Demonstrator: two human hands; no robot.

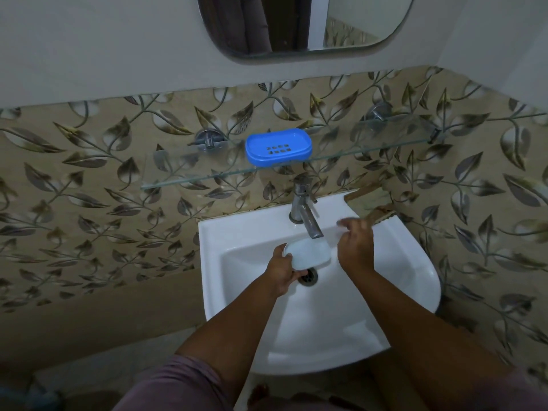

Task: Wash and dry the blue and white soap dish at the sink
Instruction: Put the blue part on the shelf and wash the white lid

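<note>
The soap dish is in two parts. Its blue slotted tray (pixel 278 146) sits on the glass shelf (pixel 189 179) above the sink. The white base (pixel 310 253) is over the basin, just under the tap spout (pixel 314 229). My left hand (pixel 283 272) grips the base by its left end, thumb on top and fingers beneath. My right hand (pixel 354 241) hovers to the right of the spout, blurred, fingers loosely spread and holding nothing. I cannot tell whether water is running.
The white sink (pixel 409 262) hangs on a leaf-patterned tiled wall, drain (pixel 308 277) near its middle. The chrome tap (pixel 301 200) stands at the back rim. A mirror (pixel 305 25) hangs above. The tile is broken by the sink's back right corner.
</note>
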